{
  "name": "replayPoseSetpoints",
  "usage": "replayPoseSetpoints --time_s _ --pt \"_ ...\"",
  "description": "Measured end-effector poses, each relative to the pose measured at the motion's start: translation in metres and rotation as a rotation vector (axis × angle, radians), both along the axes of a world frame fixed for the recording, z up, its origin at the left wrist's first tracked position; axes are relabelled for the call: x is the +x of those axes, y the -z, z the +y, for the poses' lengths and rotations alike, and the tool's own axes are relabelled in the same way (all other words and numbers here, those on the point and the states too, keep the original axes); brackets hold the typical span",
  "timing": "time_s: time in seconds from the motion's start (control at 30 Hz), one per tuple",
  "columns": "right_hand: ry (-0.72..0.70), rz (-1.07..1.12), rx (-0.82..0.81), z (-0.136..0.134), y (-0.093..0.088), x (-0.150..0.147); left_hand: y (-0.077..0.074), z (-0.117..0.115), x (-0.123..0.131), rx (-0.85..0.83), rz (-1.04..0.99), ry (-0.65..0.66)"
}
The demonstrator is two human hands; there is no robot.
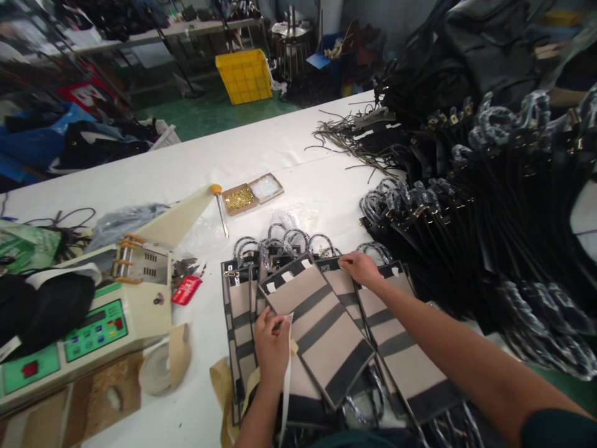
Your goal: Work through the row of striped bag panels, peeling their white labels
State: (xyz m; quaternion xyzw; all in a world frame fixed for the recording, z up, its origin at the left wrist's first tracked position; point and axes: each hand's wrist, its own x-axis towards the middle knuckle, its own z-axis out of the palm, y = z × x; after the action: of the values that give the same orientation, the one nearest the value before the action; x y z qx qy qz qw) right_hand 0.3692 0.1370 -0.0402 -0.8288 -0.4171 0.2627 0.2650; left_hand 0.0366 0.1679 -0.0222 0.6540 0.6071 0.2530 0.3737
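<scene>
Step in hand: sorting fanned beige-and-black striped panels (321, 323) lying on the white surface (289, 149). Left hand (271, 345) presses the near panel edge, fingers pinching a pale strip (285, 367). Right hand (360, 267) rests flat, fingers loose, on the far panel top. Next move likely needs lifting one panel free without dragging its neighbours.

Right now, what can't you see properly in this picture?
- Head view: the left hand covers part of a striped panel, and the panel stack's near end is cut off by the bottom edge.
- The machine's button labels are too small to read.
- The little box's gold pieces are too tiny to identify.
- The right hand's fingertips are hidden against the panels.
</scene>
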Motion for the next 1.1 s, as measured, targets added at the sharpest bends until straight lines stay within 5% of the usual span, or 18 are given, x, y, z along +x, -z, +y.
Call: replayPoseSetpoints --time_s 0.3,0.6,0.87,0.97,1.1 --pt "-0.018 0.059 -0.046 -0.001 0.012 0.006 -0.002 0.029 0.008 -0.113 -0.062 0.106" --pt "-0.009 0.02 -0.076 0.002 0.019 0.005 -0.041 0.003 -0.024 -0.113 -0.025 0.075" --pt "0.053 -0.112 -0.03 0.002 0.026 -0.007 -0.017 -0.002 -0.061 -0.022 0.147 0.024" --pt "0.139 -0.076 -0.027 0.003 0.03 -0.003 -0.03 -0.01 -0.064 0.013 0.151 -0.073" --pt "0.141 0.005 -0.042 0.008 0.033 0.006 -0.064 -0.023 -0.051 -0.236 0.07 -0.014"
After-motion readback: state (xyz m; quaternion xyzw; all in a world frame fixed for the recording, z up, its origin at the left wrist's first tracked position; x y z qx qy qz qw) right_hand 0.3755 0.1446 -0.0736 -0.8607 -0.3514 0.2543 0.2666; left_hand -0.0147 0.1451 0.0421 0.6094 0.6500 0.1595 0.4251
